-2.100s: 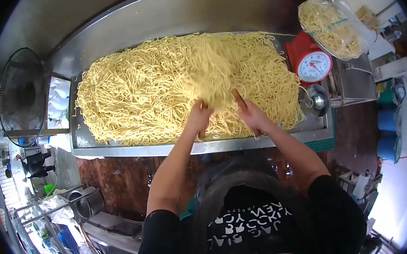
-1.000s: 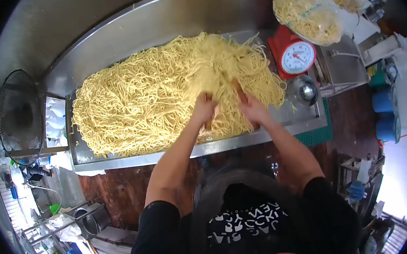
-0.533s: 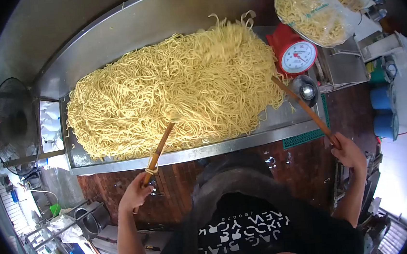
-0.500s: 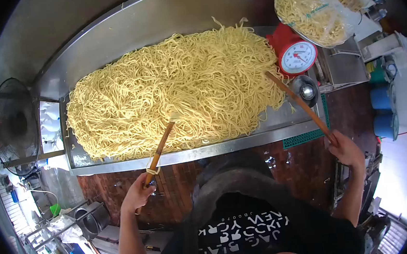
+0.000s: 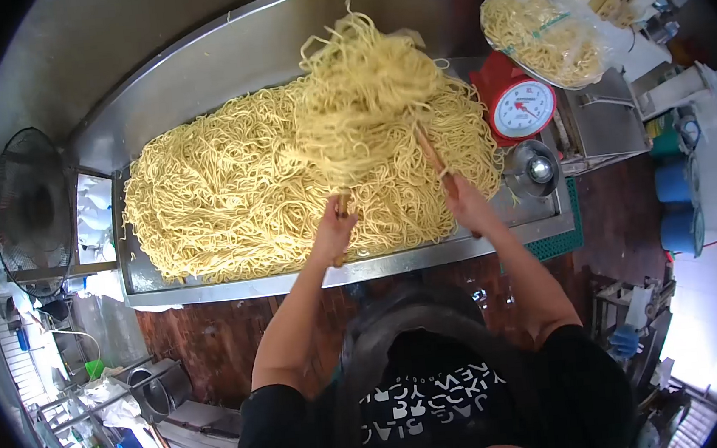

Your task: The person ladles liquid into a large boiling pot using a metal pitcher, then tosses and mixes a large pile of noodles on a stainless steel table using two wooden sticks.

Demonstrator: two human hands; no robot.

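Note:
A wide bed of yellow noodles (image 5: 219, 185) lies in a long metal tray (image 5: 312, 277). My left hand (image 5: 331, 235), over the tray's near edge, is closed around a wooden stick (image 5: 342, 203) whose far part is hidden in noodles. Farther right, my right hand (image 5: 468, 202) grips a second wooden stick (image 5: 431, 151), which slants up and left into the noodles. Above the two sticks a big clump of noodles (image 5: 376, 82) is raised off the bed, blurred by motion.
Right of the noodles stand a red dial scale (image 5: 524, 109) bearing a bag of noodles (image 5: 542, 33) and a round metal bowl (image 5: 531, 168). A fan (image 5: 31, 210) is at the left. Green matting (image 5: 558, 242) and a reddish floor (image 5: 215, 339) show below the tray.
Both hands have moved forward and inward over the tray, bringing the sticks closer together. A clump of noodles has risen from the bed toward the back wall.

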